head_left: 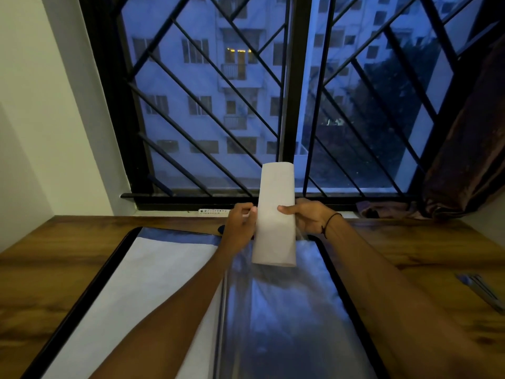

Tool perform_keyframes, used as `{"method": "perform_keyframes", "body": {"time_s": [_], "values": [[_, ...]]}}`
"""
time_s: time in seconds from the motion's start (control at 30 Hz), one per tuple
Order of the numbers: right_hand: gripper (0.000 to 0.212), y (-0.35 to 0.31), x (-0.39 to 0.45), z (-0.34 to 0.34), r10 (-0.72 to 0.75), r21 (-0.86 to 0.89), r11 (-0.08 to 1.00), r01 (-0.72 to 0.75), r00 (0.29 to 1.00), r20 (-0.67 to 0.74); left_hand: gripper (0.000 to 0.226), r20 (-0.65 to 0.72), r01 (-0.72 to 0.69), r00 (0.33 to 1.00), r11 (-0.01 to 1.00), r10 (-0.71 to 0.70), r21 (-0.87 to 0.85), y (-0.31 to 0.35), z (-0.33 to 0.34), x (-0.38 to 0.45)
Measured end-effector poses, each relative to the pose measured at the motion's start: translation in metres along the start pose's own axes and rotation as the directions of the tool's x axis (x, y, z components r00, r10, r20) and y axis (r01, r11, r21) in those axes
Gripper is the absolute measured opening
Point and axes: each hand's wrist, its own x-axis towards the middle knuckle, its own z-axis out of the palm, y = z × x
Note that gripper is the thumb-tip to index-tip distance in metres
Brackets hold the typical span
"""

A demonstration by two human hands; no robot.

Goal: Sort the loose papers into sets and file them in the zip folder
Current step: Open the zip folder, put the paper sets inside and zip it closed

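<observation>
- Left hand [241, 224] and right hand [307, 217] are gripping 1 curled paper [276, 214], holding it upright.
- Folder [287, 310] is lying open on the desk [68, 242], beneath.

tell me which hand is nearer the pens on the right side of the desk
Right. The right hand grips the paper's right edge, on the pens' side but well short of them. The left hand holds the paper's left edge, farther away.

Both hands, left hand [241, 224] and right hand [306, 217], grip curled papers [276, 214] above the zip folder [273, 310].
</observation>
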Motion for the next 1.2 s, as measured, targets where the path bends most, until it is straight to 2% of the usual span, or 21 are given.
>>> {"method": "perform_keyframes", "body": {"time_s": [0.07, 0.13, 0.2, 0.3, 0.37, 0.43, 0.5, 0.53, 0.6, 0.67, 0.7, 0.83, 0.93, 0.97, 1.0, 1.07, 1.1, 1.2], "values": [[0.037, 0.004, -0.005, -0.003, 0.034, -0.003, 0.999, -0.033, 0.999, 0.032, 0.023, 0.054, 0.152, 0.988, 0.984, -0.147, -0.095, 0.003, 0.0, 0.005], [0.042, 0.01, -0.003, -0.006, 0.078, -0.04, 0.996, -0.076, 0.994, 0.07, 0.014, 0.103, 0.188, 0.98, 0.967, -0.172, -0.173, 0.009, 0.0, 0.008], [0.052, 0.013, 0.0, -0.004, 0.117, -0.17, 0.979, -0.111, 0.993, 0.022, 0.009, 0.097, 0.173, 0.983, 0.969, -0.158, -0.175, 0.01, 0.001, 0.01], [0.08, 0.007, 0.003, 0.01, 0.072, -0.424, 0.895, -0.14, 0.982, -0.173, 0.005, 0.058, 0.14, 0.989, 0.98, -0.133, -0.138, 0.012, 0.001, 0.009], [0.106, 0.003, 0.008, 0.016, 0.004, -0.457, 0.879, -0.136, 0.961, -0.277, 0.008, 0.032, 0.071, 0.997, 0.994, -0.068, -0.081, 0.009, 0.001, 0.009], [0.113, -0.001, 0.012, 0.025, -0.025, -0.454, 0.882, -0.128, 0.948, -0.316, 0.012, 0.09, 0.05, 0.995, 0.998, -0.046, -0.045, 0.01, 0.003, 0.007], [0.116, -0.005, 0.013, 0.038, 0.008, -0.446, 0.881, -0.16, 0.946, -0.325, 0.018, 0.198, -0.02, 0.98, 1.0, 0.017, 0.011, 0.016, 0.006, 0.005], [0.11, -0.007, 0.016, 0.043, -0.004, -0.47, 0.867, -0.163, 0.943, -0.333, 0.021, 0.241, -0.072, 0.968, 0.997, 0.064, 0.021, 0.014, 0.01, 0.005], [0.077, -0.007, 0.021, 0.051, -0.056, -0.534, 0.825, -0.184, 0.915, -0.401, 0.022, 0.302, -0.138, 0.946, 0.989, 0.119, 0.043, 0.019, 0.014, 0.001], [0.046, -0.007, 0.026, 0.05, -0.102, -0.594, 0.772, -0.226, 0.878, -0.467, 0.019, 0.323, -0.146, 0.94, 0.986, 0.112, 0.081, 0.02, 0.019, -0.001], [0.039, -0.006, 0.026, 0.048, -0.113, -0.595, 0.772, -0.226, 0.871, -0.477, 0.017, 0.339, -0.13, 0.936, 0.988, 0.097, 0.077, 0.021, 0.019, -0.003], [0.027, 0.0, 0.027, 0.028, -0.088, -0.49, 0.852, -0.182, 0.874, -0.477, 0.021, 0.393, -0.01, 0.919, 0.997, 0.038, -0.074, 0.024, 0.014, -0.01], [0.016, 0.007, 0.015, 0.017, 0.069, -0.286, 0.935, -0.207, 0.902, -0.427, 0.017, 0.434, -0.039, 0.897, 0.993, 0.082, -0.107, 0.025, 0.009, -0.008], [0.018, 0.011, 0.013, 0.011, 0.129, -0.23, 0.945, -0.232, 0.912, -0.39, 0.016, 0.43, -0.042, 0.899, 0.992, 0.088, -0.116, 0.025, 0.009, -0.007], [0.03, 0.014, 0.012, 0.004, 0.175, -0.208, 0.942, -0.263, 0.915, -0.364, 0.015, 0.418, -0.05, 0.903, 0.991, 0.098, -0.126, 0.026, 0.01, -0.006], [0.052, 0.018, 0.015, -0.013, 0.245, -0.217, 0.921, -0.324, 0.914, -0.324, 0.015, 0.4, -0.062, 0.911, 0.992, 0.1, -0.107, 0.027, 0.014, -0.004], [0.053, 0.016, 0.013, -0.017, 0.269, -0.236, 0.907, -0.35, 0.91, -0.317, 0.015, 0.395, -0.069, 0.913, 0.993, 0.101, -0.094, 0.027, 0.015, -0.004], [0.031, 0.007, -0.002, -0.02, 0.304, -0.319, 0.862, -0.395, 0.905, -0.299, 0.013, 0.408, -0.113, 0.903, 0.991, 0.133, -0.072, 0.023, 0.019, -0.005]]}}
